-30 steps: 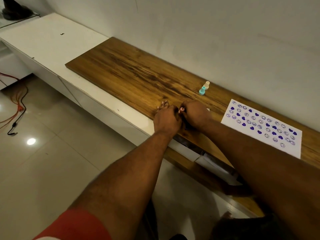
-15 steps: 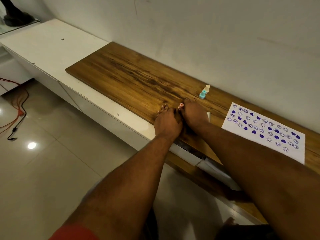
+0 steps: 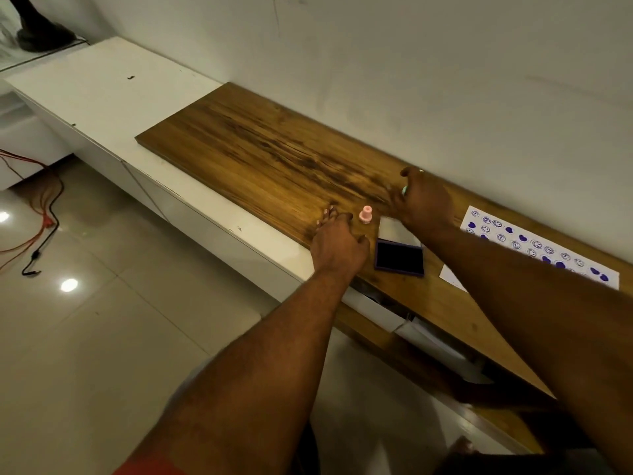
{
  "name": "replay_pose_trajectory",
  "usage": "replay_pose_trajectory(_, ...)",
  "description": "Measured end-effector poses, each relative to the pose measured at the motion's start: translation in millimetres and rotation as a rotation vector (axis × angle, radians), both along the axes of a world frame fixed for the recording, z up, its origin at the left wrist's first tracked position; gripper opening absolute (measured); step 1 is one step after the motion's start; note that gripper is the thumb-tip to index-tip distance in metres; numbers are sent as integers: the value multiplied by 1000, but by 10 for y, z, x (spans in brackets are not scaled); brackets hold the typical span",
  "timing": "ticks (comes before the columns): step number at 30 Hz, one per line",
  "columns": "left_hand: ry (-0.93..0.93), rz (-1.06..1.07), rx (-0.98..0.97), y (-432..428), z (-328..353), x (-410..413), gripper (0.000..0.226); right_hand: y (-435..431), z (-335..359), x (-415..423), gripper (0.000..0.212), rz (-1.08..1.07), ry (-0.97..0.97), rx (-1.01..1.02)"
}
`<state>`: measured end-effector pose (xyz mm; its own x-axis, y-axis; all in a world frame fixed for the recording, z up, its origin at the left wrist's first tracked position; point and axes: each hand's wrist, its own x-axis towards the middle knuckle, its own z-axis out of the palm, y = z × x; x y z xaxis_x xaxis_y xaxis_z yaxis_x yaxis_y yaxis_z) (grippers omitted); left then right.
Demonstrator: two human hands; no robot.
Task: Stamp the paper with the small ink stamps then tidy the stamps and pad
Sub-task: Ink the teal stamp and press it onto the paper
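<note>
Since a second ago the two hands have been drawn apart. The right hand [image 3: 424,204] has been carried to the wall side, over the spot where the teal stamp [image 3: 405,190] stood. Only a teal sliver is seen by its fingers, which are smeared by motion, so whether a grip has been taken cannot be told. The left hand [image 3: 337,241] is laid on the wooden board [image 3: 274,156] with fingers spread and nothing held. The pink stamp [image 3: 365,214] stands upright just beyond its thumb. The ink pad [image 3: 399,258] lies open just to its right, its lid partly covered by the right wrist. The paper [image 3: 548,248] is largely hidden behind the right forearm.
</note>
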<state>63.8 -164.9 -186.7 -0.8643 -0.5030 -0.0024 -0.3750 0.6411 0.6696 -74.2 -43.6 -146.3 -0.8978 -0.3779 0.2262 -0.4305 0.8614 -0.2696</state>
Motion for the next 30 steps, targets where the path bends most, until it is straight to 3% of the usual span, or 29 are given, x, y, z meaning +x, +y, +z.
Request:
replay_pose_trajectory(5,25,60,68,-8,35,-36,57,91,-58,-266,48,-89,-75,178)
replay_pose_trajectory(12,22,112,89,-74,51,-64,58,-228,-83,-361,26,-56,-131,149)
replay_pose_trajectory(18,-34,129,107,-97,47,-81,64,-761,16,-228,26,136,-216,263)
replay_pose_trajectory(25,-54,227,95,-262,-4,-42,68,-1115,91,214,24,345,-87,507)
replay_pose_trajectory(30,-86,176,14,-309,-76,37,52,-960,49,547,18,457,-23,538)
